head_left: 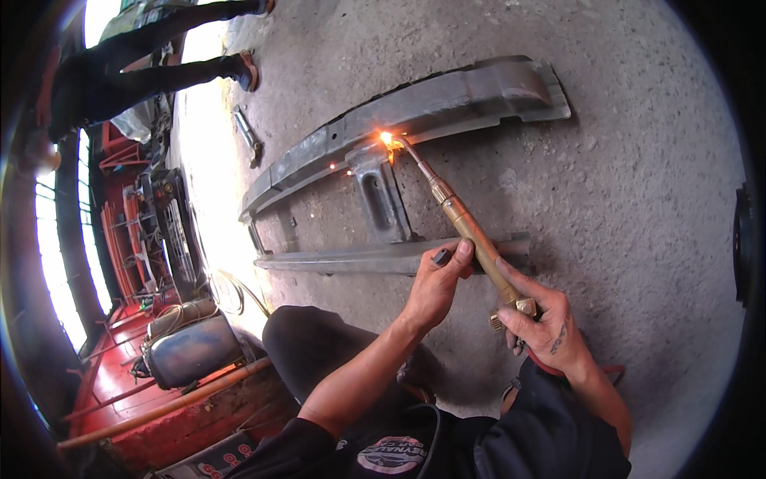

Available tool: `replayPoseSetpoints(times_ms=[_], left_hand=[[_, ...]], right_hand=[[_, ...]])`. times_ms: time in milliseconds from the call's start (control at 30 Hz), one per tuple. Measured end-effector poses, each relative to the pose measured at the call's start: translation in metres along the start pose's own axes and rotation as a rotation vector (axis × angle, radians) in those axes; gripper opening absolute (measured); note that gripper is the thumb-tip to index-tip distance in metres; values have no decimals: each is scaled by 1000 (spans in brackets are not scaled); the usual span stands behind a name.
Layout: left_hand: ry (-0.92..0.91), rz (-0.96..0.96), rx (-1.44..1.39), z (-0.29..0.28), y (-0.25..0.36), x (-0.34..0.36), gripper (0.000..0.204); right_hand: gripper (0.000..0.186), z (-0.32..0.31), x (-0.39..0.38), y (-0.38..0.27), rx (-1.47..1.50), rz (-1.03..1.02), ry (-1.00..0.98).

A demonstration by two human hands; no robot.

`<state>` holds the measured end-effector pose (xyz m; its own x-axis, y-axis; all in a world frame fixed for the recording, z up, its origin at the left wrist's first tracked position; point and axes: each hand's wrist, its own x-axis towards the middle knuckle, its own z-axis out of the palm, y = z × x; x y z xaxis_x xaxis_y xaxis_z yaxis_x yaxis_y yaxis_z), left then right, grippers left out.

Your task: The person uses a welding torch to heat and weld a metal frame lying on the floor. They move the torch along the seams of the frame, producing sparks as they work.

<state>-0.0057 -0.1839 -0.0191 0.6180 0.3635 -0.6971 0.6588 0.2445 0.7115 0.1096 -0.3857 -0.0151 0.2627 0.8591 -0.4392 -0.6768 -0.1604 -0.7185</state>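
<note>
My right hand (550, 323) is wrapped round the valve end of a brass cutting torch (471, 223). The torch slants up and left, its tip at an orange flame (388, 139) with sparks, on the lower edge of a curved grey metal beam (415, 104). Below this spot stands a ribbed bracket (381, 199), between the beam and a straight lower rail (343, 259). My left hand (435, 291) is closed beside the torch body, over the rail. From it pokes the end of a dark angular bar (442, 257); the bar's remainder is hidden.
Another person's legs in dark trousers (171, 76) are at upper left. A metal tool (247, 136) lies on the concrete floor (630, 168). At lower left a cylindrical tank (195, 351) rests on a red platform (104, 363), with a pale hose (235, 291) near it. My bent knee (319, 343) is close by.
</note>
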Motion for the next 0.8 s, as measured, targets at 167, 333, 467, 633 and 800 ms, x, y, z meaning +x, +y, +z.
replayPoseSetpoints(times_ms=[167, 333, 467, 633, 800], left_hand=[[23, -5, -4, 0, -1, -1, 53], [34, -3, -38, 2, -2, 0, 52], [60, -41, 32, 4, 4, -2, 51], [34, -20, 20, 4, 5, -2, 52], [41, -20, 41, 3, 6, -2, 55]], right_hand=[[66, 1, 2, 0, 9, 25, 6], [67, 2, 2, -4, 12, 66, 24], [67, 4, 1, -10, 6, 90, 36], [65, 4, 0, -8, 16, 65, 31], [64, 5, 2, -5, 39, 57, 31]])
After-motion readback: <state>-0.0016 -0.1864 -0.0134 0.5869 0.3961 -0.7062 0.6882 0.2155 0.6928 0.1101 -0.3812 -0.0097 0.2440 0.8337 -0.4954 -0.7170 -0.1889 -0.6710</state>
